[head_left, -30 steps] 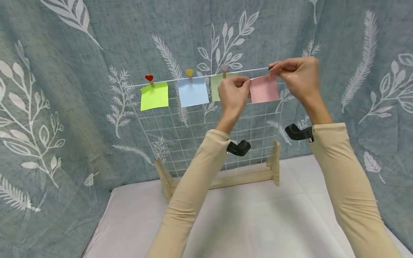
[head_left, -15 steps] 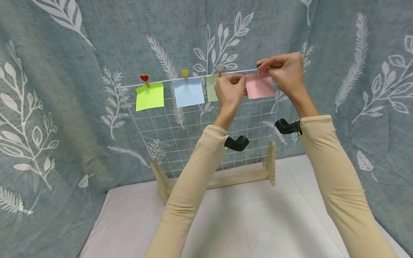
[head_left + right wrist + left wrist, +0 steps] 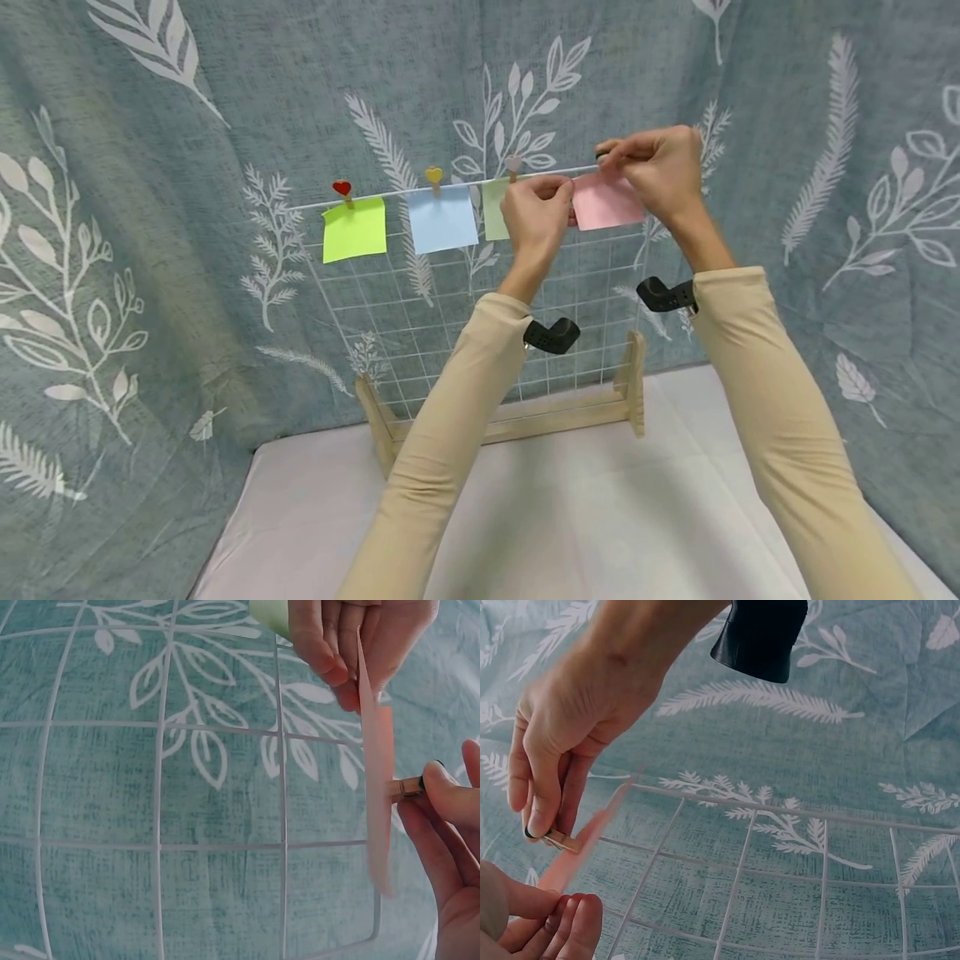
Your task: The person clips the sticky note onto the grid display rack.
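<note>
A pink paper note (image 3: 609,204) hangs along the right part of the grid's top wire. My left hand (image 3: 536,212) pinches the note's left edge between thumb and fingers. From above, my right hand (image 3: 665,171) pinches a small wooden clothespin (image 3: 407,789) with a dark end. The clothespin's tip is right at the note's upper edge, as the left wrist view also shows. Further left, a pale green note (image 3: 495,208) is partly hidden behind my left hand. A blue note (image 3: 442,221) and a lime note (image 3: 355,231) hang from the same wire.
The white wire grid (image 3: 450,312) stands in a wooden base (image 3: 558,417) on a white-covered table (image 3: 577,517). Heart-topped clothespins in red (image 3: 342,189), yellow (image 3: 433,176) and pale pink (image 3: 513,165) grip the other notes. A patterned teal curtain (image 3: 187,333) surrounds it.
My right hand and its clothespin have moved left along the pink note's top, from near its right corner toward the middle. The left hand keeps its pinch; the head view shifted slightly.
</note>
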A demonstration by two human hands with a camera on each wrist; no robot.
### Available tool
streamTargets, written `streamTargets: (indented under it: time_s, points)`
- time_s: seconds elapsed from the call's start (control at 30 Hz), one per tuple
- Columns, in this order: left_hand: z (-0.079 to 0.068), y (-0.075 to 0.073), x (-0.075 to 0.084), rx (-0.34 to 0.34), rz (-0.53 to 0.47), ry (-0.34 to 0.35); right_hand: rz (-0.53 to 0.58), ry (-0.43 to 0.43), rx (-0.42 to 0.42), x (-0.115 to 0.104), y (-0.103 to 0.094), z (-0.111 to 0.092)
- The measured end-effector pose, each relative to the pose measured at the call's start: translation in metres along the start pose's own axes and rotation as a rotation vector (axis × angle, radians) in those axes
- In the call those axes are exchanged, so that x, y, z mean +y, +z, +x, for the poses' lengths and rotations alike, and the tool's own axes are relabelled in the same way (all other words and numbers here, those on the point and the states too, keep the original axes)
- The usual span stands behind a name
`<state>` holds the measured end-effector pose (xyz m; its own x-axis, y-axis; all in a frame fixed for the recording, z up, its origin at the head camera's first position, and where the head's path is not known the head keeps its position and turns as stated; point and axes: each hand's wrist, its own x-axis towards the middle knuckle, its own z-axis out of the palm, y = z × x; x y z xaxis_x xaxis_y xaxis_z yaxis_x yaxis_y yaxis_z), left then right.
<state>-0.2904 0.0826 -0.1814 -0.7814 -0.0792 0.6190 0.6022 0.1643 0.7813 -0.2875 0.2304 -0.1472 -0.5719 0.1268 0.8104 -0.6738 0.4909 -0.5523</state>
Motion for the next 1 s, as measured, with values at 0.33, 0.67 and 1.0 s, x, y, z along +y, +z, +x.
streamTargets:
  time_s: [0.33,0.67,1.0]
  points:
    - [0.003,0.003,-0.005,0.029,0.003,0.012,0.092,0.018,-0.002,0.004,0.002,0.004]
    - [0.005,0.005,-0.005,0.034,-0.041,0.014,0.025,-0.015,-0.045,0.000,0.001,0.012]
    - [0.003,0.008,-0.006,0.097,-0.005,0.024,0.039,-0.003,-0.047,0.004,0.001,0.008]
